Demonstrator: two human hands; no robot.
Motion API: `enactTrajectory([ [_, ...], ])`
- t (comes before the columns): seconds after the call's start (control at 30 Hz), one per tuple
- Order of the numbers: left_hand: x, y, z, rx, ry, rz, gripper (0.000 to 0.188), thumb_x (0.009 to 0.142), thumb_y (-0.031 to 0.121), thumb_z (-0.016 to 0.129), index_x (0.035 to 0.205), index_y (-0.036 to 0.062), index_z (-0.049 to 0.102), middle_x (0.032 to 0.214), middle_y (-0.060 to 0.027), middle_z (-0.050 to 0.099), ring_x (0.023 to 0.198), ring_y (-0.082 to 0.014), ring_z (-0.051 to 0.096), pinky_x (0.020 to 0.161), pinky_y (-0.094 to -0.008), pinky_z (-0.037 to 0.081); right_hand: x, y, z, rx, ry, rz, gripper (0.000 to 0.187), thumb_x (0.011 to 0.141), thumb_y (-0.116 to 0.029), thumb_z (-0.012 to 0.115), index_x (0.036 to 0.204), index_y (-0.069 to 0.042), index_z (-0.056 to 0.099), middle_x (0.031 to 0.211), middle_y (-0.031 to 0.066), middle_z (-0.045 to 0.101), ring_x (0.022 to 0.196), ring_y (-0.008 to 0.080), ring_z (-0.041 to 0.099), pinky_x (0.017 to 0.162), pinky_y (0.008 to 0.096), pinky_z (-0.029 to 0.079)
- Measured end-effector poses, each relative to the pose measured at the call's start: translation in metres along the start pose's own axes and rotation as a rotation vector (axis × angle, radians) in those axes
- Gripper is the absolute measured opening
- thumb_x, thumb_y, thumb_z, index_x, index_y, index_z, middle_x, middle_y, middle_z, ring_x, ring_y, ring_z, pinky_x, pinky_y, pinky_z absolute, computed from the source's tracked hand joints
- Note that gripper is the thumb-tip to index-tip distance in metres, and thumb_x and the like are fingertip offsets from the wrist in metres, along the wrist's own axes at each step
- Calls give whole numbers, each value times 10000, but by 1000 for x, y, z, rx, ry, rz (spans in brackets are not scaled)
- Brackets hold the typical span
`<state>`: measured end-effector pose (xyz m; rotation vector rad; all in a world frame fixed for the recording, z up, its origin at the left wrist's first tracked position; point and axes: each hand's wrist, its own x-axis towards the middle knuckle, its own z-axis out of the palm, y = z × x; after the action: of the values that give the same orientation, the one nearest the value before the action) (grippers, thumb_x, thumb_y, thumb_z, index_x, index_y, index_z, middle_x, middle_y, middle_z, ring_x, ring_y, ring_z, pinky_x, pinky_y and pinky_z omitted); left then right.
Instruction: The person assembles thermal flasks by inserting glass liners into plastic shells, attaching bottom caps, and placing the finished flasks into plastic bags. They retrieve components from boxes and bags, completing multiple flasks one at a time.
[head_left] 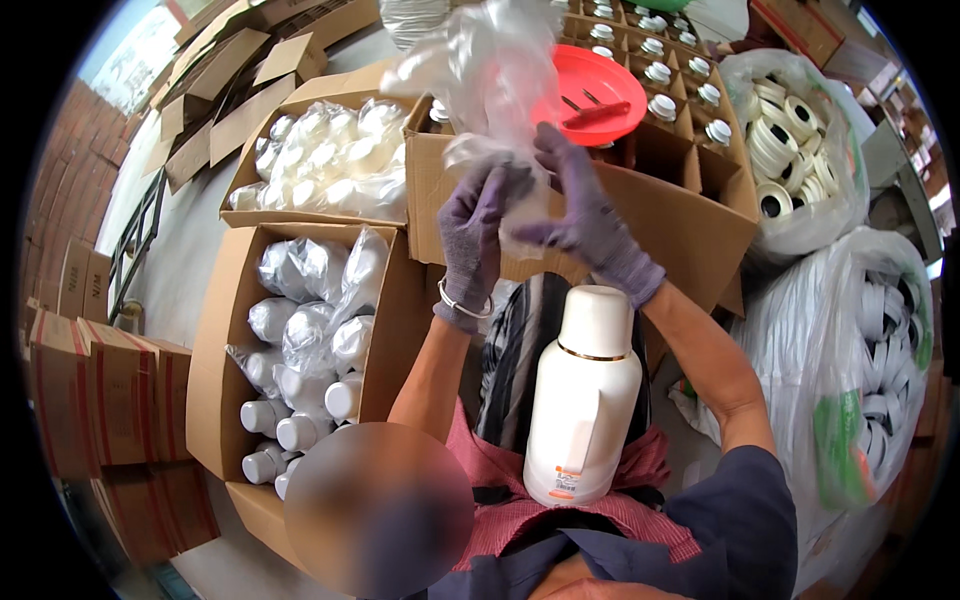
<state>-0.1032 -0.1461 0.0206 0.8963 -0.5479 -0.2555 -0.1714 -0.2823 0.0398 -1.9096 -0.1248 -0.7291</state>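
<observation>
A clear plastic bag (pixel 490 70) hangs in front of me, crumpled and lifted above the cardboard boxes. My left hand (pixel 478 215), in a grey-purple glove, pinches its lower part. Beside it, my right hand (pixel 595 215), gloved alike, has thumb and fingers spread around the bag's edge; whether it touches the film is hard to tell. A white vacuum flask (pixel 585 400) with a gold band, side handle and small label rests on my lap, its cap (pixel 597 320) pointing away from me. Neither hand holds the flask.
A red plastic dish (pixel 595 95) with small dark pieces sits on a divided carton (pixel 480 235) of flasks. Left are a carton (pixel 215 370) of bagged white flasks and another box (pixel 240 215) of wrapped items. Bags of white rings (pixel 790 150) and white parts (pixel 790 330) stand right.
</observation>
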Motion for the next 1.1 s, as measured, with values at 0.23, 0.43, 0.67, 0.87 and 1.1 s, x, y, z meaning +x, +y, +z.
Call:
enactTrajectory([
  [0.23, -18, -13, -37, -194, 1, -276, 278, 985, 179, 515, 1165, -13, 605, 1026, -99, 678, 934, -194, 667, 832, -331, 564, -47, 31, -45, -573, -116, -50, 283, 871, -107, 569, 1151, -107, 612, 968, 157, 648, 934, 339, 629, 845, 411, 508],
  [0.43, -63, -15, -30, -335, 80, -484, 238, 933, 165, 548, 1062, -18, 627, 940, -63, 664, 802, -124, 645, 740, -238, 534, -98, 48, -70, -784, 80, 155, 188, 876, -164, 594, 1039, -72, 609, 1037, 149, 629, 972, 324, 613, 825, 420, 500],
  [0.67, -118, 34, -59, -265, -802, -846, 192, 849, 155, 674, 836, -37, 670, 813, -91, 659, 675, -170, 627, 580, -286, 520, -210, -10, -52, -620, 228, 58, 204, 911, -219, 568, 937, -17, 579, 1052, 175, 592, 976, 363, 571, 888, 442, 480],
  [0.87, -158, 67, -16, 391, -1483, -359, 234, 866, 200, 693, 1070, 89, 716, 861, -115, 657, 783, -237, 607, 714, -345, 465, -272, -40, -67, -741, 99, -110, 151, 796, -159, 607, 874, -35, 570, 1037, 152, 591, 961, 344, 576, 950, 505, 457],
  [1.1, -148, 99, -38, 769, -1450, -1113, 294, 969, 278, 528, 1141, 98, 684, 1114, -100, 693, 947, -155, 645, 877, -323, 500, -384, -77, -49, -460, -600, -250, 108, 693, -154, 581, 783, -120, 532, 945, 81, 559, 977, 265, 560, 967, 480, 470],
])
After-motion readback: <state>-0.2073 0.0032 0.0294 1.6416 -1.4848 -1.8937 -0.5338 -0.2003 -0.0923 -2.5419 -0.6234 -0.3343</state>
